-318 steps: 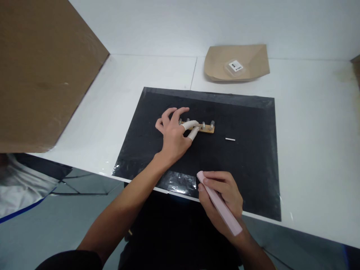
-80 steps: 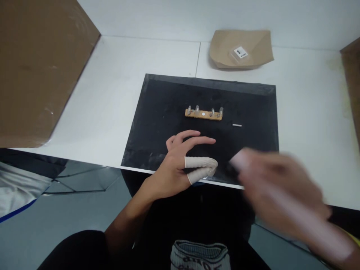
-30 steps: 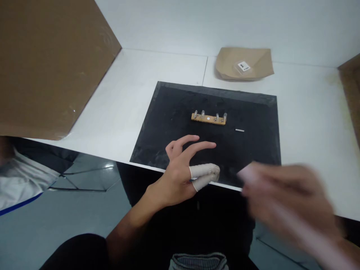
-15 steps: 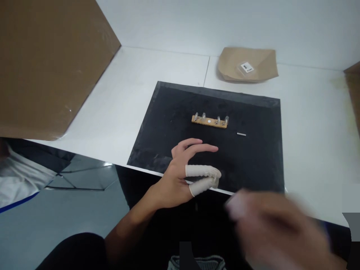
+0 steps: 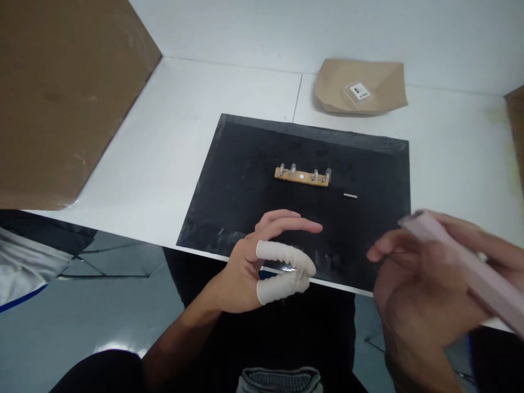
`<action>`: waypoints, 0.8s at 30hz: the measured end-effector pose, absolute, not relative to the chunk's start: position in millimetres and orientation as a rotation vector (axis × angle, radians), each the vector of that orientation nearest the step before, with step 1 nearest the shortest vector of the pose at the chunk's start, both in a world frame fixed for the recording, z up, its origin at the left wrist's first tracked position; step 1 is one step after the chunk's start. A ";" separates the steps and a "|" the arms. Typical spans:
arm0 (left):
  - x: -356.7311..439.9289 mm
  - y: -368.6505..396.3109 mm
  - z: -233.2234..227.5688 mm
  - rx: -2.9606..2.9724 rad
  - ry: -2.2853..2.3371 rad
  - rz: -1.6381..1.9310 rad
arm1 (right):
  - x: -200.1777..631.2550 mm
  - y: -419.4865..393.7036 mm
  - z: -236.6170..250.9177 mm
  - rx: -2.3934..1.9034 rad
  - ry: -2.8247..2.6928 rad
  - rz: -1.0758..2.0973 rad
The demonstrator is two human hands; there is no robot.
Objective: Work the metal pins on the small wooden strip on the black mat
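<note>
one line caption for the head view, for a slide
Left hand with two finger cots pinches a small clear part over the black mat; right hand holds a pink tool.

White table [image 5: 172,142] against a white wall [image 5: 286,27], grey, perhaps glossy, floor [image 5: 49,338] below.

Board [image 5: 302,176] on mat [image 5: 245,180], pin [image 5: 350,195] right

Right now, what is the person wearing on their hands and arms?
The left hand is bare except for two whitish rubber finger cots covering thumb and index finger. The forearm is uncovered. The right hand shows no glove or cot; it is blurred.
</note>
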State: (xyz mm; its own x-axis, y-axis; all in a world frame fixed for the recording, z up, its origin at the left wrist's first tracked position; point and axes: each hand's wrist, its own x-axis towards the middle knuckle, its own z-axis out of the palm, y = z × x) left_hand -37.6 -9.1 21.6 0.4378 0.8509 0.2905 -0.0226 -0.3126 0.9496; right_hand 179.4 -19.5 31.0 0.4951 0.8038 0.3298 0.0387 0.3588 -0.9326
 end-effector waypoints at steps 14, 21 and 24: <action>-9.2 -47.7 24.1 2.558 0.733 0.478 | 163.1 26.1 22.6 -0.651 -0.590 1.316; -33.7 -35.8 25.8 2.248 0.836 0.745 | 181.2 8.5 34.6 -0.810 -1.020 1.079; -40.2 -31.2 22.9 2.032 0.970 0.997 | 183.2 -22.7 33.5 -1.060 -1.426 0.790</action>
State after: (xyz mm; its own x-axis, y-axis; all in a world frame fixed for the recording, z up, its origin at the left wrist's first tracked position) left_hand -40.2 -31.2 22.9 0.4328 0.8321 0.3467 0.3236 -0.5024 0.8018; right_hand 183.2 -22.7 33.5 0.0407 0.9239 0.3804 0.1674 0.3690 -0.9142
